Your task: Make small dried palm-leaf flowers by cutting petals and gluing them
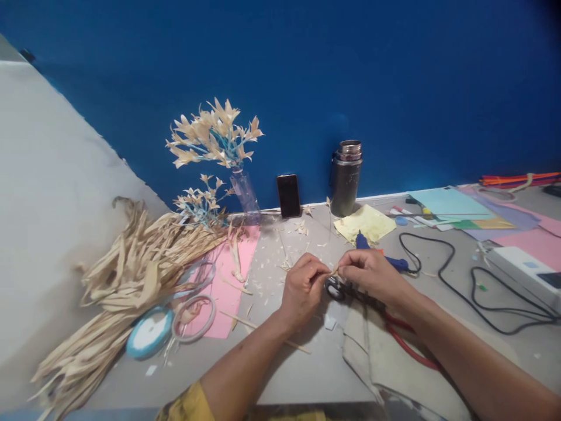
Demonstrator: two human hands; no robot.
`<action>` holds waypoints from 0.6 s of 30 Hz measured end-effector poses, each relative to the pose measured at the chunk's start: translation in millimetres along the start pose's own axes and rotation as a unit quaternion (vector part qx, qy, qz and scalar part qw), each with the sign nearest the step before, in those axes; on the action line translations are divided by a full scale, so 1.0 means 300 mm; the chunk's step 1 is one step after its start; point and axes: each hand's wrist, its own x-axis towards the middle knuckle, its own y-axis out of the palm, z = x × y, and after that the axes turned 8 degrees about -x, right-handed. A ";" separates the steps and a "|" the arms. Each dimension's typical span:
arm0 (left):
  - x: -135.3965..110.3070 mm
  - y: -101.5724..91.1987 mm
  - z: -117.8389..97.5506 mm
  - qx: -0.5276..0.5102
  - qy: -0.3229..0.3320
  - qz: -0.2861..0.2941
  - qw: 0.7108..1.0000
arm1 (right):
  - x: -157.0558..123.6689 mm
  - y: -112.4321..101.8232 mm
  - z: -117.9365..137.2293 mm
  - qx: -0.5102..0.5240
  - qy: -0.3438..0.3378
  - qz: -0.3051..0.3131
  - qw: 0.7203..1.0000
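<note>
My left hand [304,286] and my right hand [372,275] meet over the middle of the table. Both are closed in a pinch on one small piece of dried husk [333,272], pale tan, much of it hidden by the fingertips. Just below the right hand lie scissors [335,289] with dark handles, partly covered by the hand. Behind the right hand is a blue glue gun [362,241] with a black cord. Pliers with red handles [412,348] lie under the right forearm.
Dried husks [131,269] heap up at left beside a blue ribbon spool [149,332] and tape rings [194,318]. Husk flowers [217,134] stand in a clear bottle [245,193]. A phone [288,196] and a flask [346,181] stand against the wall. A white power strip [523,272] is at right.
</note>
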 end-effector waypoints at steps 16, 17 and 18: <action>0.007 0.011 -0.018 -0.182 -0.167 -0.085 0.965 | -0.008 -0.031 -0.035 0.243 0.090 0.039 0.965; 0.007 0.012 -0.017 -0.197 -0.181 -0.090 0.959 | -0.007 -0.036 -0.036 0.244 0.089 0.031 0.965; 0.007 0.012 -0.017 -0.212 -0.194 -0.094 0.953 | -0.005 -0.043 -0.034 0.240 0.088 0.029 0.966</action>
